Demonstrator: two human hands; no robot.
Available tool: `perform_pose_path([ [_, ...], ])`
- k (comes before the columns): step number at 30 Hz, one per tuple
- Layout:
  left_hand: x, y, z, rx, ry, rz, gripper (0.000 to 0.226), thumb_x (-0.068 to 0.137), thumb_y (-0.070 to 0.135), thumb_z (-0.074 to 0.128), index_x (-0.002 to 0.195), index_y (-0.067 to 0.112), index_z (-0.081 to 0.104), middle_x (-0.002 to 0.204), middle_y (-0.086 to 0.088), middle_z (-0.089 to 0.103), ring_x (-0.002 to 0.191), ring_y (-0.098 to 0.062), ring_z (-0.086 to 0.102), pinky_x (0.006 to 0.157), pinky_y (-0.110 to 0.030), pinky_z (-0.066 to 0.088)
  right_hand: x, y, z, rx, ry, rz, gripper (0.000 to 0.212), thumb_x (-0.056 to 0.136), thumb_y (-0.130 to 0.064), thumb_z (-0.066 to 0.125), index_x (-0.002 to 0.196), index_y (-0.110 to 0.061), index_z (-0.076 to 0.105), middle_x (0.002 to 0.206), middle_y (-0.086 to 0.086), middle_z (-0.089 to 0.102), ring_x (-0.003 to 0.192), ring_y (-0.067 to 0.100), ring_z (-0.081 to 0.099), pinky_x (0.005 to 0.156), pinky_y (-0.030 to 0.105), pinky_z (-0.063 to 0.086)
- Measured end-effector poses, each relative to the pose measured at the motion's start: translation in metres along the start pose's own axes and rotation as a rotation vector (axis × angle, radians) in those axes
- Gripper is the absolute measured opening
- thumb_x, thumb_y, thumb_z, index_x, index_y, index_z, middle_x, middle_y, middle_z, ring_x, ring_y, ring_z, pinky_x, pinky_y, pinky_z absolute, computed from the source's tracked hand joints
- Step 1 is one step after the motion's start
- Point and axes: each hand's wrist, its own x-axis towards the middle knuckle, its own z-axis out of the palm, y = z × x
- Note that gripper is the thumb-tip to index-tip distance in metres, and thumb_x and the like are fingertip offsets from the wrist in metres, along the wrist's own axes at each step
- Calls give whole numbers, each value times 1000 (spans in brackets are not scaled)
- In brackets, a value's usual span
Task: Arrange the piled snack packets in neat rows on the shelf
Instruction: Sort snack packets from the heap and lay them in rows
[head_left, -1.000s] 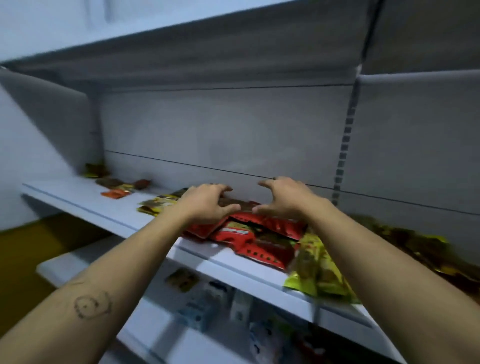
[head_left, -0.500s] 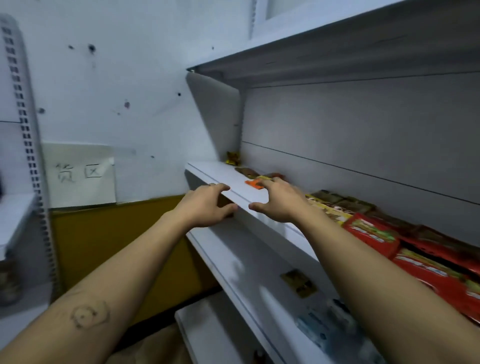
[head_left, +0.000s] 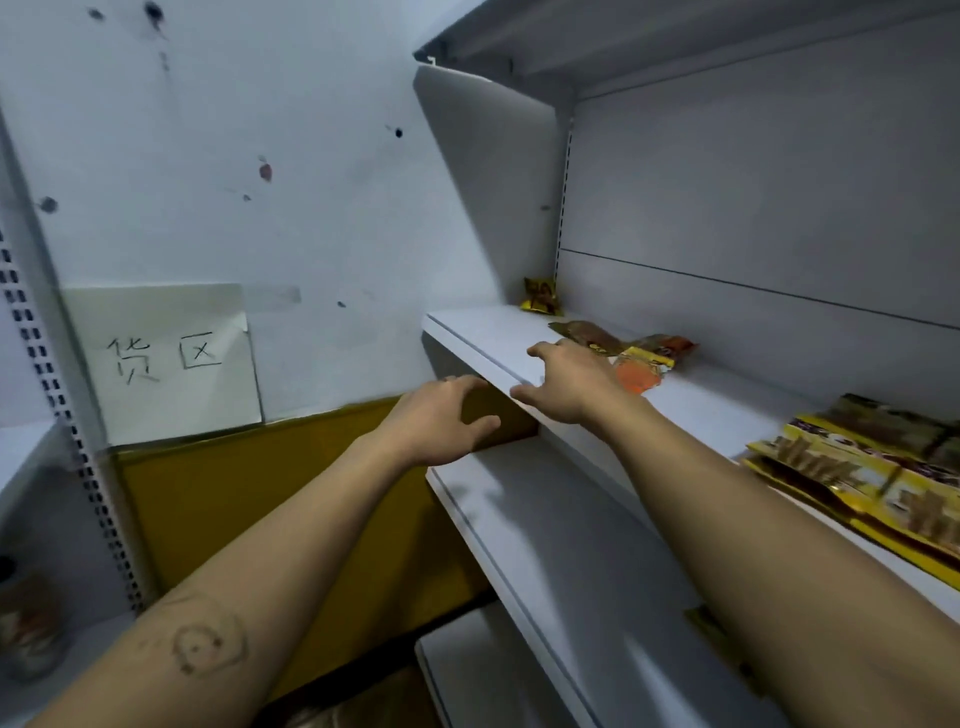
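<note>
Spreading loose and half-curled, the fingers (head_left: 545, 351) of the right hand (head_left: 566, 384) hold nothing and hover over the left end of the shelf (head_left: 488, 332), just beside an orange packet (head_left: 636, 375). The left hand (head_left: 441, 421), equally empty, hangs off the front edge. A second ago both hands sat over the red pile (now out of view), so the work has probably shifted to these scattered strays. The yellow packets (head_left: 857, 467) lie well to the right.

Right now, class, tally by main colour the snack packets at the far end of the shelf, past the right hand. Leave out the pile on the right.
Gold packet: 1
Brown packets: 2
Orange packet: 1
Total: 4
</note>
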Motion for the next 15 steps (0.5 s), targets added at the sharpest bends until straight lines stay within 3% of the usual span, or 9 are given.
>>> perform_pose_path([
  [9,141,-38,13,-20,-51,44,56,95,46,58,145,23,46,147,-3,51,130,-24,52,108,-42,42,123,25,29,-38,-35,72,65,91,-53,58,146,-22,42,148,11,44,133,31,43,103,45,40],
  [15,222,-41,30,-45,-62,167,54,96,46,56,145,25,45,151,-1,46,137,-23,44,111,-44,38,171,54,40,-94,-30,183,63,89,-55,58,143,-24,47,145,5,49,131,28,46,100,42,42],
])
